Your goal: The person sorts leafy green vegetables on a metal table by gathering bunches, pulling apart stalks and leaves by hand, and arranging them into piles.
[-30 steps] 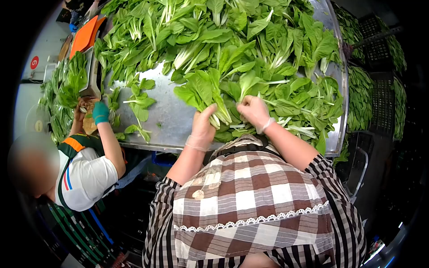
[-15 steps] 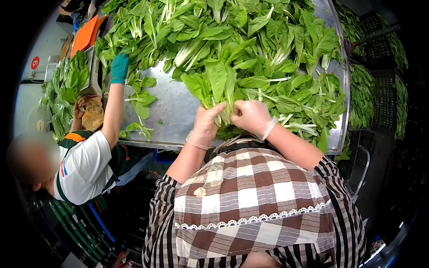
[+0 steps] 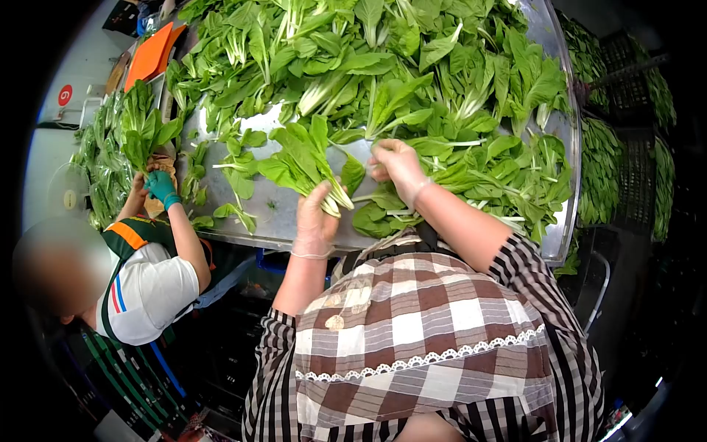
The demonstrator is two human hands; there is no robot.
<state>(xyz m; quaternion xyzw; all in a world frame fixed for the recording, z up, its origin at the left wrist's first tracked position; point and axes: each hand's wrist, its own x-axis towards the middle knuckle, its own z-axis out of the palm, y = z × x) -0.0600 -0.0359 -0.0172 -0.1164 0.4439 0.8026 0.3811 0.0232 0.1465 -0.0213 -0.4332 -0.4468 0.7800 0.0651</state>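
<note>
My left hand (image 3: 317,217), in a thin clear glove, is closed around the pale stems of a small bunch of leafy greens (image 3: 298,162). The bunch tilts to the upper left, just above the table's near edge. A loose darker leaf (image 3: 353,174) is right beside it. My right hand (image 3: 400,168), also gloved, is over the greens with its fingers curled in. Its fingertips are close to the white stem end of another leafy green (image 3: 390,103). What they grip, if anything, is hidden and blurred.
A large heap of leafy greens (image 3: 324,44) covers the back of the metal table (image 3: 280,215). At left, a co-worker's teal-gloved hand (image 3: 162,188) holds a bunch of greens (image 3: 140,132) near an orange board (image 3: 149,55). Black crates (image 3: 635,177) with greens stand at right.
My hands have moved apart; the left carries the bunch leftward, now tilted, while the right has let go of it and shifted upward. The co-worker's gloved hand has come back from the heap.
</note>
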